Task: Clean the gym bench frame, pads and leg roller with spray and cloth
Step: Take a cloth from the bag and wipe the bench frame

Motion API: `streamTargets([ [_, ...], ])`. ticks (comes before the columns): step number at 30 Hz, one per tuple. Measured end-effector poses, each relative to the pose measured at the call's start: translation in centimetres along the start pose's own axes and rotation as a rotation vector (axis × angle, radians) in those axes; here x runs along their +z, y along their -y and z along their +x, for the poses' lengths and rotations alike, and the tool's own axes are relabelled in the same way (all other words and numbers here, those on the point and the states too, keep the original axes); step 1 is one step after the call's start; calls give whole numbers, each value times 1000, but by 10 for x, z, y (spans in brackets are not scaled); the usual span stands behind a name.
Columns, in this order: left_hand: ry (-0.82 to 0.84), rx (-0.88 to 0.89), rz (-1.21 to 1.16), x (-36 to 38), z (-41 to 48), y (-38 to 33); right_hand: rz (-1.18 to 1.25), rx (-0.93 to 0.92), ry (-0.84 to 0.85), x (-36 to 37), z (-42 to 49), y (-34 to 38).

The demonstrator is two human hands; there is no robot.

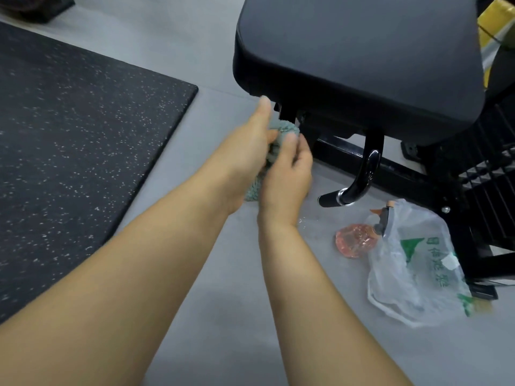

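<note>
A grey-green fluffy cloth [274,147] is bunched between my two hands, just below the front edge of the black bench pad [359,51]. My left hand [250,151] holds the cloth from the left with its thumb raised toward the pad. My right hand [287,174] grips the cloth from the right, fingers curled round it. The black bench frame [395,168] runs along the floor under the pad, with a curved chrome-collared adjustment handle [362,176] hanging down. A pink spray bottle [354,240] lies on the floor, its trigger head partly under a plastic bag.
A clear plastic bag [415,263] with green print lies on the grey floor at the right by the frame's foot. A black speckled rubber mat [75,140] covers the floor at the left. More black metal framework [490,185] stands at the right edge.
</note>
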State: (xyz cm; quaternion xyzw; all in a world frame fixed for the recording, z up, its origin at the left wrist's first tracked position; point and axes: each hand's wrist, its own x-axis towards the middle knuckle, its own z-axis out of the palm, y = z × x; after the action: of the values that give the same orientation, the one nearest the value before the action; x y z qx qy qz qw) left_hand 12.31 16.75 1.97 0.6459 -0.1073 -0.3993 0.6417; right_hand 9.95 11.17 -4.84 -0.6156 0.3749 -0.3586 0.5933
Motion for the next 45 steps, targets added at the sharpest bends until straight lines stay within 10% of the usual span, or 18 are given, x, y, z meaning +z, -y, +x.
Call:
streamTargets([
  [10,-377,-144,-46,-40,13,22,-167,165,163,13,55,33],
  [22,-416,-72,-1,-9,25,39,-276,-195,-2,10,3,-47],
  [33,-381,-71,-53,-6,25,54,-107,237,289,1,46,29],
  [39,-387,3,-52,0,29,61,-212,-83,3,12,14,-13],
  [45,-591,72,158,13,31,64,-300,-179,137,-8,-4,-45],
])
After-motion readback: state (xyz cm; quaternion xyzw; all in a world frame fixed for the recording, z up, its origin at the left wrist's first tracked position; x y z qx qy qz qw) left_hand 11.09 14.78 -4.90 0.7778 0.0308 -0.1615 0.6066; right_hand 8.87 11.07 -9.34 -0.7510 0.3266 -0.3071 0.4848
